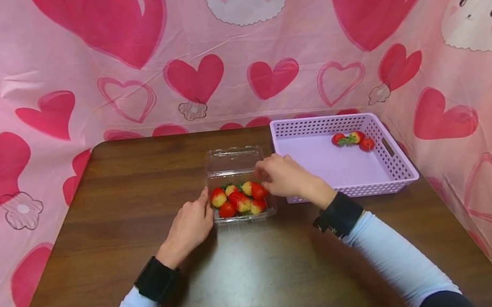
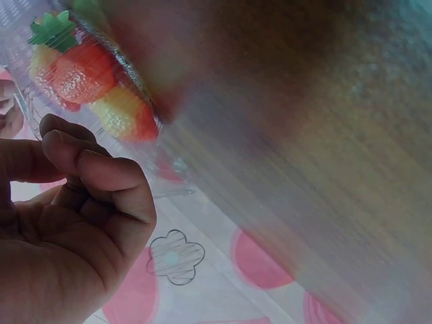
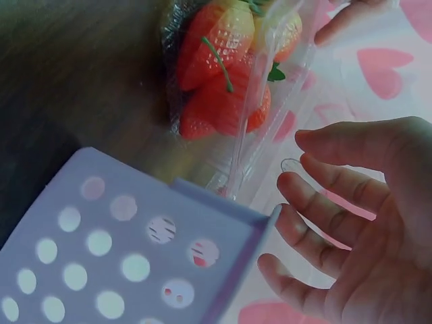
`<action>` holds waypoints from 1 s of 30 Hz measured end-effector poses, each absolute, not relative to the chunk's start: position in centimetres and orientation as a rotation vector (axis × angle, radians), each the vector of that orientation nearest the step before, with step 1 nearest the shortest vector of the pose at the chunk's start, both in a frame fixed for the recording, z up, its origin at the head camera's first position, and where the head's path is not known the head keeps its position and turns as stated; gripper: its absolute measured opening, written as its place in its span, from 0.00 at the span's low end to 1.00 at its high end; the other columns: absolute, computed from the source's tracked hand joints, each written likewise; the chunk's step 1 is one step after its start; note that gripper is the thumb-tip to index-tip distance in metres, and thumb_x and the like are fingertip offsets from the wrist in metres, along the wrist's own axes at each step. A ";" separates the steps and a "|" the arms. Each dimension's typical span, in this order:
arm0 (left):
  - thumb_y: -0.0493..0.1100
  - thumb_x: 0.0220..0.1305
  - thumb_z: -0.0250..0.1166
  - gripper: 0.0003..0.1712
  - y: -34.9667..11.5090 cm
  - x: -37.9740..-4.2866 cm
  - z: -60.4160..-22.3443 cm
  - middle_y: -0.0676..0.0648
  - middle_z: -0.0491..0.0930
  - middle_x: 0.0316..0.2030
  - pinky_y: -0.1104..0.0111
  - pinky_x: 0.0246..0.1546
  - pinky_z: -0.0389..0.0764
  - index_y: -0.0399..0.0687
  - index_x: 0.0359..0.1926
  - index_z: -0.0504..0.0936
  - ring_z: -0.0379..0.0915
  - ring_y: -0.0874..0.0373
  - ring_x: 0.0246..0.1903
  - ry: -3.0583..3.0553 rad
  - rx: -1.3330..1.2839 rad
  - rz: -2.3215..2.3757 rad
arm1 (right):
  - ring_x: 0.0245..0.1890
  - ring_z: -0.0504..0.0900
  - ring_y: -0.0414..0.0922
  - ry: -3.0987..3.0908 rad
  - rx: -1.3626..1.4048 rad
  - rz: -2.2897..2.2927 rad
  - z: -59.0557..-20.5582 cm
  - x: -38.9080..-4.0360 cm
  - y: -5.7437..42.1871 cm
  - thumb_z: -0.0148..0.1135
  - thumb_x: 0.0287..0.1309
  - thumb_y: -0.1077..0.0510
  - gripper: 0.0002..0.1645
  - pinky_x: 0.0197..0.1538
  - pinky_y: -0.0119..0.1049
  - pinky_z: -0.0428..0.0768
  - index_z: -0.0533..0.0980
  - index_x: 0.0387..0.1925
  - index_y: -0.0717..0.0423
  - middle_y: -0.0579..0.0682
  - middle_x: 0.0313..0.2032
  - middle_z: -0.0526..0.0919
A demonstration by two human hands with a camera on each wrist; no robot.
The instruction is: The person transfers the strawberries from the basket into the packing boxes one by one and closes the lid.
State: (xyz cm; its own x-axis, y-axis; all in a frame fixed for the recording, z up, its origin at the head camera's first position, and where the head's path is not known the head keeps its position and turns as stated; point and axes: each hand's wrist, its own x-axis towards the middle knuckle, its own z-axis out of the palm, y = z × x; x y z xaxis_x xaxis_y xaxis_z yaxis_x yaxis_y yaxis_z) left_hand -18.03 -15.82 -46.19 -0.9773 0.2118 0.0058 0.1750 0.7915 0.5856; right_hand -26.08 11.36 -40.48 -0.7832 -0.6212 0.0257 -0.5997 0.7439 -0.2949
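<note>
A clear plastic clamshell box (image 1: 247, 219) stands on the table with its lid (image 1: 233, 161) folded back. Several red and yellowish strawberries (image 1: 240, 201) lie in it. My left hand (image 1: 189, 225) is at the box's left side, index finger against the edge; in the left wrist view the left hand (image 2: 88, 223) has loosely curled fingers with nothing visible between them. Over the right edge of the box is my right hand (image 1: 286, 174). Its fingers are bent loosely and hold nothing in the right wrist view, where strawberries (image 3: 216, 74) show beside the right hand (image 3: 358, 216).
To the right of the box stands a lilac perforated basket (image 1: 325, 162). A few strawberries (image 1: 366, 144) lie at its right end. The brown wooden table (image 1: 156, 168) meets a pink heart-patterned cloth (image 1: 226, 37) at the back and sides.
</note>
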 end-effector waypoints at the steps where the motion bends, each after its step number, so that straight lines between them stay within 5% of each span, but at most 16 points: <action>1: 0.39 0.76 0.59 0.34 -15.8 -18.0 -46.2 0.48 0.69 0.16 0.66 0.14 0.68 0.29 0.76 0.65 0.60 0.55 0.11 2.914 0.315 0.945 | 0.41 0.79 0.51 2.864 -1.003 -0.450 -40.4 -26.2 11.4 0.72 0.60 0.60 0.11 0.45 0.51 0.77 0.84 0.45 0.57 0.49 0.35 0.84; 16: 0.39 0.76 0.59 0.33 -15.9 -17.9 -46.2 0.48 0.69 0.17 0.66 0.14 0.69 0.29 0.76 0.65 0.62 0.54 0.11 2.910 0.318 0.951 | 0.33 0.78 0.50 2.884 -0.920 -0.536 -39.1 -27.7 12.9 0.68 0.65 0.59 0.06 0.39 0.45 0.79 0.82 0.42 0.55 0.49 0.30 0.80; 30: 0.39 0.76 0.60 0.34 -15.8 -17.8 -46.0 0.48 0.69 0.17 0.66 0.15 0.71 0.29 0.77 0.64 0.63 0.53 0.11 2.898 0.300 0.941 | 0.36 0.80 0.54 2.954 -0.849 -0.550 -37.7 -29.9 16.4 0.65 0.64 0.60 0.08 0.43 0.51 0.80 0.81 0.42 0.61 0.56 0.34 0.83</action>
State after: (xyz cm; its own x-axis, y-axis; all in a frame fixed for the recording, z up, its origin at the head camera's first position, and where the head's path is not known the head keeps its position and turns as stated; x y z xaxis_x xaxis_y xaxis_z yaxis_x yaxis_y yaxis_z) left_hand -17.78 -15.75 -46.00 -0.9777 0.2094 -0.0153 0.1605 0.7922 0.5888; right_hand -29.88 16.36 -37.66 -0.8521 -0.5176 0.0778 -0.5109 0.7902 -0.3384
